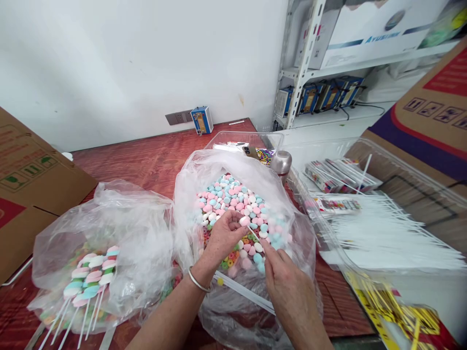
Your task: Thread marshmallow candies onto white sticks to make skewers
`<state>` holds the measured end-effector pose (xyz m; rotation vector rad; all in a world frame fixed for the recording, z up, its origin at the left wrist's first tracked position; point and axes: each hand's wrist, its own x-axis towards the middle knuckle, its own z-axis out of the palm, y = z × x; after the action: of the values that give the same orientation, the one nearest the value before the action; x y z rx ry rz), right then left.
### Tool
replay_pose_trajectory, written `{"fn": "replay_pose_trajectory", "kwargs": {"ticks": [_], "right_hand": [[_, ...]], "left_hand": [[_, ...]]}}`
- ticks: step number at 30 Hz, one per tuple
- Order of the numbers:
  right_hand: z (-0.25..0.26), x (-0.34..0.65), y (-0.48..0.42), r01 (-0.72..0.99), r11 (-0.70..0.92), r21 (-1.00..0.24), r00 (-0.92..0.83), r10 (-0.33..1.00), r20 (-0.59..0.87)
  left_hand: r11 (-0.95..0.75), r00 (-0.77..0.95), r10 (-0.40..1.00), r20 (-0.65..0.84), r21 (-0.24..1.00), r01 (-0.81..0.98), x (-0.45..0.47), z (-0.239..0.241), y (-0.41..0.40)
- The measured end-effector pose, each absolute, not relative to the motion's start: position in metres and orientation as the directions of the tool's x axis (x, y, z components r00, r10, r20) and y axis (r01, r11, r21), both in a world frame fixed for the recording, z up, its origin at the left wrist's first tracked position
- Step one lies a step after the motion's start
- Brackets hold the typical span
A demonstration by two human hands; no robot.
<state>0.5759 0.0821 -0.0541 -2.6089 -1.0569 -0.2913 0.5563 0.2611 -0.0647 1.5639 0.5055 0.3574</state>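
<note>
My left hand (223, 236) pinches a white candy (244, 220) over the open plastic bag of pastel candies (237, 201). It wears a silver bangle (199, 282) at the wrist. My right hand (286, 282) grips a thin white stick (253, 234) whose tip points at that candy. Colourful ring candies (229, 258) lie under the pink, blue and white pieces. Both hands are inside the bag's mouth.
A second plastic bag (109, 233) at left holds finished candy skewers (93, 279). A clear tray (397, 233) at right holds many white sticks. Cardboard boxes (29, 180) flank the red wooden table (146, 160). A metal shelf (302, 63) stands behind.
</note>
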Motion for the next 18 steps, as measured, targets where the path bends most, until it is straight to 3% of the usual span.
{"fn": "replay_pose_trajectory", "kwargs": {"ticks": [7, 18], "right_hand": [[-0.055, 0.572, 0.083, 0.687, -0.701, -0.19, 0.726, 0.65, 0.226], [-0.083, 0.567, 0.076, 0.713, -0.612, -0.342, 0.695, 0.68, 0.231]], "left_hand": [[-0.038, 0.858, 0.508, -0.073, 0.994, 0.107, 0.552, -0.06, 0.248], [-0.102, 0.833, 0.554, -0.006, 0.992, 0.075, 0.532, -0.081, 0.216]]}}
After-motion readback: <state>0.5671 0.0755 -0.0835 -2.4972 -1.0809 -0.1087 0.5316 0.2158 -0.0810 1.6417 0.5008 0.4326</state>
